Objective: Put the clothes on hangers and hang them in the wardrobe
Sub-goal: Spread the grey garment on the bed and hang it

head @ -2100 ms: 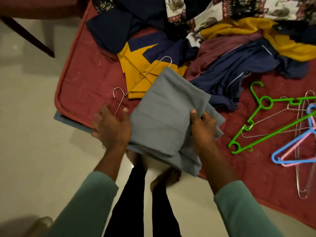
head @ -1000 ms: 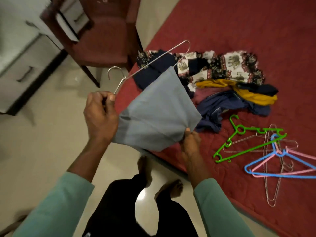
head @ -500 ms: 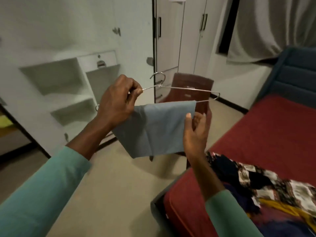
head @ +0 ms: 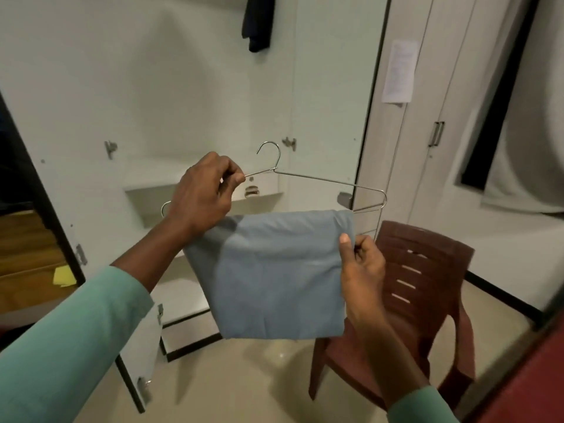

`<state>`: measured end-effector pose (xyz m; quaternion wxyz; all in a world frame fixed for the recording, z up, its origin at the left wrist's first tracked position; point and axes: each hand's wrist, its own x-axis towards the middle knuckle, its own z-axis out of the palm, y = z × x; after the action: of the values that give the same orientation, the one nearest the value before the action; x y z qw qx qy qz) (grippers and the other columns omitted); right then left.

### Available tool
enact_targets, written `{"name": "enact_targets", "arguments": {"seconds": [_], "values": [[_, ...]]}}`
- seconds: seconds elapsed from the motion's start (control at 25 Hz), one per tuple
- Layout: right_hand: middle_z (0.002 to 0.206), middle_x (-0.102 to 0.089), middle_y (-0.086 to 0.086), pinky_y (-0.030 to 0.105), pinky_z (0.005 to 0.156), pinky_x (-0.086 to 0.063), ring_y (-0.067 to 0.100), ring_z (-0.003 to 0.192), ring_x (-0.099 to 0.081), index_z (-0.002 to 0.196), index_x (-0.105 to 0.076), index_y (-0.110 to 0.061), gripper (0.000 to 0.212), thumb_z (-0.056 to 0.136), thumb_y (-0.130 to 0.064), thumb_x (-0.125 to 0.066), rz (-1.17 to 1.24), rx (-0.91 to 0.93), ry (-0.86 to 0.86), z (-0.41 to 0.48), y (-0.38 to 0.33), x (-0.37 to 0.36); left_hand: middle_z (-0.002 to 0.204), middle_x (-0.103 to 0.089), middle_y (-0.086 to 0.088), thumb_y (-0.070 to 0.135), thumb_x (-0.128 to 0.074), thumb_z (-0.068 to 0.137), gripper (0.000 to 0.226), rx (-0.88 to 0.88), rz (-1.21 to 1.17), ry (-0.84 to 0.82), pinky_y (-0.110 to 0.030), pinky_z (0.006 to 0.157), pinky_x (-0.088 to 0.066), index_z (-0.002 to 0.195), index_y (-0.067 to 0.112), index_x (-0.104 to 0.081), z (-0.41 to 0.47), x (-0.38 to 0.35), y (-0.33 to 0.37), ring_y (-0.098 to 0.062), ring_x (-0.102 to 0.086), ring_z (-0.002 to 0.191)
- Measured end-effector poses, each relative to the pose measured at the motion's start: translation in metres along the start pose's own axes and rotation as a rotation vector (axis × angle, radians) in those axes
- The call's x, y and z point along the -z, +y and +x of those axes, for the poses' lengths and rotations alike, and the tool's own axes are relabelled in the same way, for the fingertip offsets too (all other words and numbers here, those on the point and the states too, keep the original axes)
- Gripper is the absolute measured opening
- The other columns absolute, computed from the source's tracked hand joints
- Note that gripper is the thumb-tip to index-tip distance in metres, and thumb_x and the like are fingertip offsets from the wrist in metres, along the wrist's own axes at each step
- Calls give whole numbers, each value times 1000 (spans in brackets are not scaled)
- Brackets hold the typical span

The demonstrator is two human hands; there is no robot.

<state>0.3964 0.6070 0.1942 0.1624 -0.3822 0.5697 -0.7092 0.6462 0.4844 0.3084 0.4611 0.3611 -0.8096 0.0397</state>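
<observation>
- Draped over the lower bar of the wire hanger (head: 329, 181): the folded grey-blue cloth (head: 274, 270), held up in the air, clear of any surface.
- Left hand (head: 203, 198) curled round the hanger's wire just beside the hook.
- Right hand (head: 361, 264) pinching the cloth's right edge between thumb and fingers.
- Behind both, the open wardrobe (head: 152, 87): white inner walls, shelves, and a dark garment (head: 258, 22) hanging at the top.
- To the right, closed pale doors with a paper sheet (head: 398, 71) stuck on.
- Lower right, a brown plastic chair (head: 427, 270) on the beige floor (head: 244, 386).
- A red bed (head: 534, 392) at the frame's corner.
</observation>
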Motion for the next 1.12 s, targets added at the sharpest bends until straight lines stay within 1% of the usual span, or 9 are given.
{"name": "enact_targets", "arguments": {"seconds": [0.08, 0.2, 0.32, 0.44, 0.56, 0.68, 0.8, 0.96, 1.12], "values": [[97, -64, -13, 42, 84, -54, 6, 89, -61, 99, -61, -26, 14, 96, -38, -67, -52, 97, 42, 39, 6, -41, 95, -60, 0, 22, -62, 102, 9, -12, 20, 26, -37, 76, -47, 96, 19, -66, 30, -3, -38, -17, -54, 76], [131, -50, -7, 49, 105, -46, 15, 124, -50, 133, -48, -27, 41, 96, -35, -64, -182, 357, 146, 102, -3, -89, 95, -61, -1, 19, -62, 103, 8, -36, 39, 40, -26, 73, -41, 97, 17, -67, 79, -5, -81, -13, -52, 76], [139, -52, -3, 44, 108, -36, 20, 132, -46, 141, -47, -23, 44, 101, -40, -56, -392, 588, 88, 197, -26, -143, 92, -58, 1, 18, -63, 102, 8, -79, 83, 7, -17, 68, -37, 98, 14, -68, 146, -12, -120, -7, -51, 75], [105, -69, -6, 33, 80, -40, 22, 100, -62, 116, -63, -24, 33, 105, -49, -44, -564, 822, -2, 290, -48, -196, 90, -55, 3, 18, -63, 102, 7, -127, 151, 40, -13, 67, -35, 97, 14, -68, 215, -21, -155, -3, -50, 75], [70, -63, -7, 26, 54, -31, 22, 61, -57, 91, -62, -22, 44, 107, -53, -35, -683, 929, -112, 363, -58, -245, 93, -53, 4, 19, -62, 103, 7, -112, 224, 90, -14, 67, -34, 99, 15, -67, 271, -25, -195, -2, -49, 77], [54, -52, -5, 25, 49, -30, 23, 44, -48, 85, -63, -20, 44, 106, -50, -39, -652, 1073, -31, 423, -56, -301, 94, -54, 4, 22, -61, 103, 8, -78, 246, 117, -15, 69, -36, 100, 16, -66, 321, -36, -245, -3, -50, 79], [52, -48, -7, 22, 50, -24, 18, 41, -41, 86, -68, -20, 42, 106, -48, -43, -636, 1173, 40, 472, -65, -349, 95, -56, 1, 21, -63, 102, 6, -85, 216, 259, -29, 73, -45, 100, 16, -65, 358, -56, -289, -8, -51, 78], [54, -46, -10, 18, 51, -19, 16, 45, -42, 82, -69, -21, 43, 103, -50, -46, -621, 1203, 83, 536, -86, -413, 116, -61, -7, 31, -59, 99, 26, -290, 466, 509, -41, 85, -41, 118, 15, -64, 406, -89, -332, -23, -56, 104], [60, -60, -6, 18, 52, -26, 13, 48, -47, 90, -75, -21, 45, 102, -53, -46, -606, 1219, 76, 598, -121, -485, 126, -63, 3, 70, -26, 96, 64, -225, 436, 2, -44, 105, -38, 135, 28, -54, 490, -110, -364, -18, -57, 112]]}}
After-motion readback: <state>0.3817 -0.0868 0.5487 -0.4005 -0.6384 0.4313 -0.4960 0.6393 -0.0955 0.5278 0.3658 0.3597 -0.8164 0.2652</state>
